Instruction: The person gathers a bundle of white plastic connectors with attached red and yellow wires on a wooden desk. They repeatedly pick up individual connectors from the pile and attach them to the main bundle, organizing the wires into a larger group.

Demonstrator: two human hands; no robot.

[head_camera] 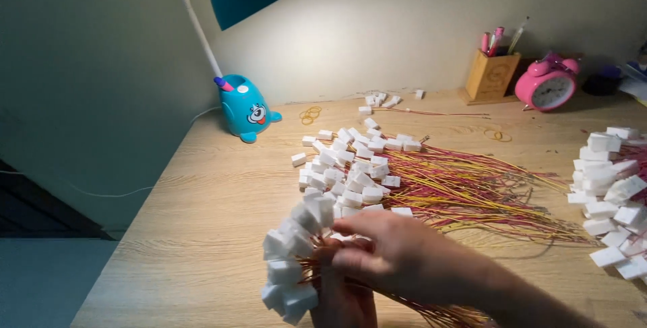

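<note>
Head view: at the near edge of a wooden counter (202, 233), both hands close around a bundle of wires (296, 260) tipped with white block connectors, red and yellow strands trailing right. The left hand (344, 301) grips from below; the right hand (397, 250) curls over the top, fingers pinching. A loose pile of wires (404, 180) lies just beyond, under a teal lamp (246, 105).

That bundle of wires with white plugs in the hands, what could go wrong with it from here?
The bundle fans out loosely above the left hand, so plugs might slip from the grip. Its trailing red and yellow wires lie close to the loose pile on the desk and could tangle with it. The right hand covers the gathering point, so a stray wire could go unnoticed.
</note>
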